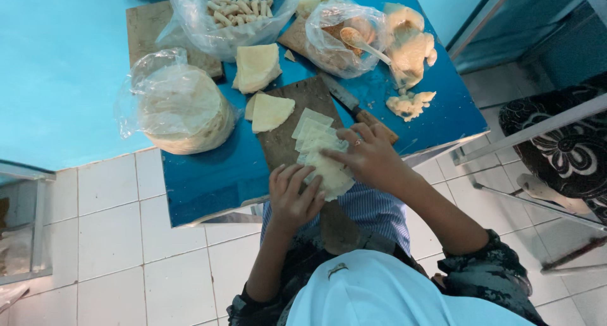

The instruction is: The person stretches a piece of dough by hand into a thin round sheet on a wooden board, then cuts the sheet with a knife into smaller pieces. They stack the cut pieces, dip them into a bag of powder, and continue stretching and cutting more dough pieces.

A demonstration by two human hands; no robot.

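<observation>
A stack of pale cut pastry sheets [321, 154] lies fanned on a wooden cutting board [288, 133] on a small blue table [208, 174]. My left hand [292, 196] curls over the near edge of the stack and holds it. My right hand [370, 155] lies on top from the right, its fingertips pinching the upper sheet. A knife [346, 100] with a wooden handle rests on the board just beyond my right hand. Two wedge-shaped piles of sheets [269, 111] [256, 67] sit further back.
A plastic bag with a stack of round sheets [180, 108] is at the left. A bag of small rolled pieces [231, 13] and a bag with filling and a spoon [344, 38] are at the back. Pale scraps [411, 101] lie at the right. White floor tiles surround the table; a metal frame [537, 130] stands at the right.
</observation>
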